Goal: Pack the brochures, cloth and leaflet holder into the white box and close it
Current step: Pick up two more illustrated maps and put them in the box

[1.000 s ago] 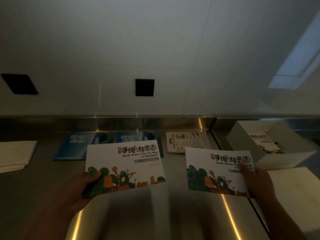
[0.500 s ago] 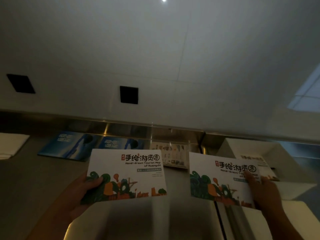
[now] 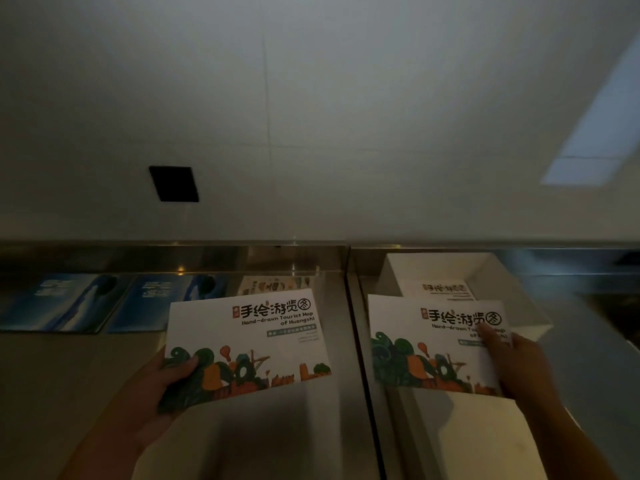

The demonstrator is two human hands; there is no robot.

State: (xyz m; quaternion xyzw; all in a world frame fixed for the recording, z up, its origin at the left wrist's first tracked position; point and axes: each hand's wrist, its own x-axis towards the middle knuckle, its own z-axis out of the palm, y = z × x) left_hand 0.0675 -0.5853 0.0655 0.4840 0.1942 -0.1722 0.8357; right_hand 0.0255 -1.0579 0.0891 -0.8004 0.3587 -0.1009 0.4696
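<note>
My left hand (image 3: 162, 382) grips a white tourist-map brochure (image 3: 249, 337) by its lower left corner, held above the steel counter. My right hand (image 3: 516, 362) holds a second, identical brochure (image 3: 426, 344) by its right edge, just in front of the open white box (image 3: 495, 275). Another such brochure (image 3: 446, 291) lies inside the box. Two blue brochures (image 3: 65, 303) (image 3: 156, 303) and a pale illustrated leaflet (image 3: 273, 284) lie along the back of the counter. The cloth and leaflet holder are out of view.
A flat white panel, probably the box lid (image 3: 478, 441), lies at the lower right below my right hand. A seam (image 3: 360, 341) splits the steel counter. A white wall with a black square opening (image 3: 175, 183) rises behind.
The view has swung right, so the box sits nearer the centre. My right hand has carried its brochure closer to the box; the white cloth at far left has left the frame.
</note>
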